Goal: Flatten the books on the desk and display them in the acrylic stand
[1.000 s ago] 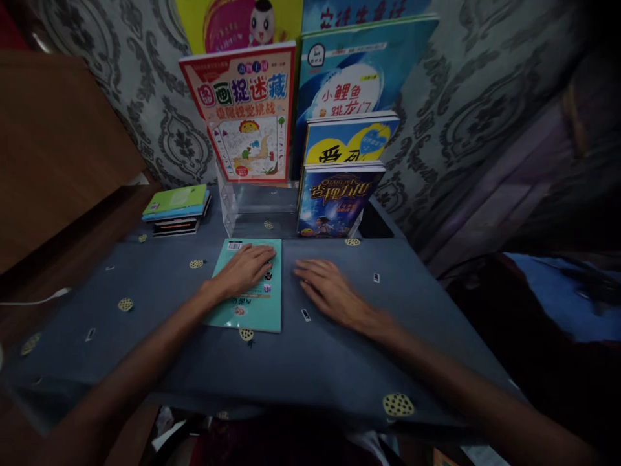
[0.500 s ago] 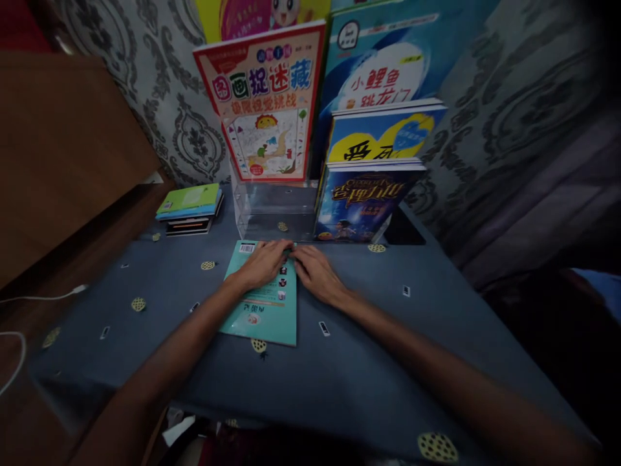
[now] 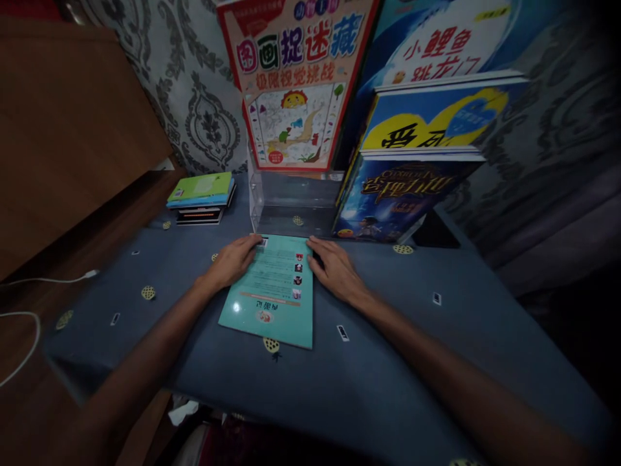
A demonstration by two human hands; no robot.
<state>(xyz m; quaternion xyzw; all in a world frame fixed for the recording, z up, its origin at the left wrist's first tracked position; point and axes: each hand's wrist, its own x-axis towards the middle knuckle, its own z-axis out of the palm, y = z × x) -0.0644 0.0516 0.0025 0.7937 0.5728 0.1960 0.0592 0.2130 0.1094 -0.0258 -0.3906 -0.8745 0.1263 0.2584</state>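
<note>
A thin teal booklet [image 3: 274, 294] lies flat on the blue-grey tablecloth [image 3: 378, 362], back cover up. My left hand [image 3: 233, 260] grips its far left corner, fingers curled over the edge. My right hand [image 3: 336, 268] holds the far right edge in the same way. Just beyond the booklet stands a clear acrylic stand [image 3: 291, 200] with an empty front slot.
Upright books fill the stand: a red-framed puzzle book [image 3: 298, 84], a yellow-and-blue book [image 3: 431, 120] and a dark blue fantasy book [image 3: 398, 197]. A small stack of books [image 3: 201, 197] lies at the left. A white cable [image 3: 29, 310] runs along the wooden surface on the left.
My hands have moved apart from the booklet's middle to its two far corners and taken hold of it. The view has moved closer to the stand.
</note>
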